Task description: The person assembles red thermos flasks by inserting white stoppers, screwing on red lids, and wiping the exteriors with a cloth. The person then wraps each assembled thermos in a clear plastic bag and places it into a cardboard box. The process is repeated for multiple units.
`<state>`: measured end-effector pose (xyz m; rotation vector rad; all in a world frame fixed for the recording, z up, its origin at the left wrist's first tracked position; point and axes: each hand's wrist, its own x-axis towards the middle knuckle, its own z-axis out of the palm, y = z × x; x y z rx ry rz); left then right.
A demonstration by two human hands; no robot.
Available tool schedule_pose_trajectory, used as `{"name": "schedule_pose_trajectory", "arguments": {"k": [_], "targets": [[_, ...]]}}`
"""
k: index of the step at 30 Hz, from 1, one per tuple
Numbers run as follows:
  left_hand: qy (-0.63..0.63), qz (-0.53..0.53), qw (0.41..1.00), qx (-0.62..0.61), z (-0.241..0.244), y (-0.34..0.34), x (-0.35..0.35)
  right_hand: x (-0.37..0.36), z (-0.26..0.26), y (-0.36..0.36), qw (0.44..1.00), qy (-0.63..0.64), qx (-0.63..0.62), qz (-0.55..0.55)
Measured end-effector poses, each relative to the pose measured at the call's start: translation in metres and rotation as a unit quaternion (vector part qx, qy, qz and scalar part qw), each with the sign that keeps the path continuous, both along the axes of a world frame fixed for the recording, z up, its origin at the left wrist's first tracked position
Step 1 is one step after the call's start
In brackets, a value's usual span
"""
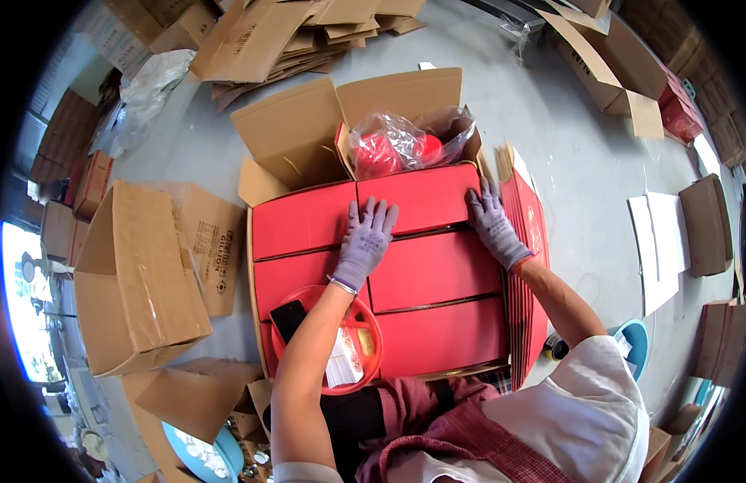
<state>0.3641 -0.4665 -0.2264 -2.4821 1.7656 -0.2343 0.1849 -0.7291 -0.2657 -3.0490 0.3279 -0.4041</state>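
Note:
Both hands wear grey-purple knit work gloves. My left hand [367, 241] rests with spread fingers on the red cardboard boxes [436, 271], by the seam between them. At the far right corner of the top row lies my right hand [497, 226], fingers on the red surface and its edge. Beyond it, an open cardboard carton [403, 90] holds red items in a clear plastic bag [409, 145]. Under my left forearm, a red plastic basin [379, 350] holds a black phone [286, 319] and a stack of white cards [344, 362]. Folded red cardboard [527, 290] stands along the right side.
An empty cardboard carton [149, 271] stands at left. Flattened cartons [252, 42] are piled at the far side. Another open carton [614, 66] is at the far right. Blue basins [219, 453] [635, 338] and white sheets [658, 241] lie on the floor.

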Motion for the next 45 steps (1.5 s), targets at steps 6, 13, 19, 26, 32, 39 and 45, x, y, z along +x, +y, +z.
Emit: {"name": "schedule_pose_trajectory", "arguments": {"k": [6, 13, 19, 26, 32, 39, 45], "targets": [[0.068, 0.025, 0.997, -0.038, -0.042, 0.005, -0.014, -0.004, 0.012, 0.007, 0.991, 0.087, 0.096, 0.024], [0.132, 0.128, 0.983, 0.001, -0.016, -0.028, -0.038, -0.012, 0.026, 0.022, 0.984, 0.16, 0.072, 0.007], [0.124, 0.104, 0.983, -0.084, -0.016, -0.032, -0.039, 0.059, 0.097, -0.001, 0.942, 0.3, 0.151, 0.014], [0.059, 0.128, 0.974, -0.179, 0.015, -0.083, 0.042, 0.138, 0.04, -0.013, 0.988, -0.118, 0.05, 0.09], [0.128, 0.177, 0.974, -0.062, -0.043, -0.094, 0.087, 0.154, 0.0, 0.006, 0.999, 0.01, 0.001, -0.035], [0.178, 0.147, 0.968, -0.102, 0.024, -0.086, 0.089, 0.129, 0.057, -0.017, 0.965, -0.22, -0.025, -0.144], [0.003, 0.274, 0.94, -0.202, 0.007, -0.08, 0.094, 0.126, 0.012, -0.029, 0.978, -0.147, 0.149, 0.0]]}}
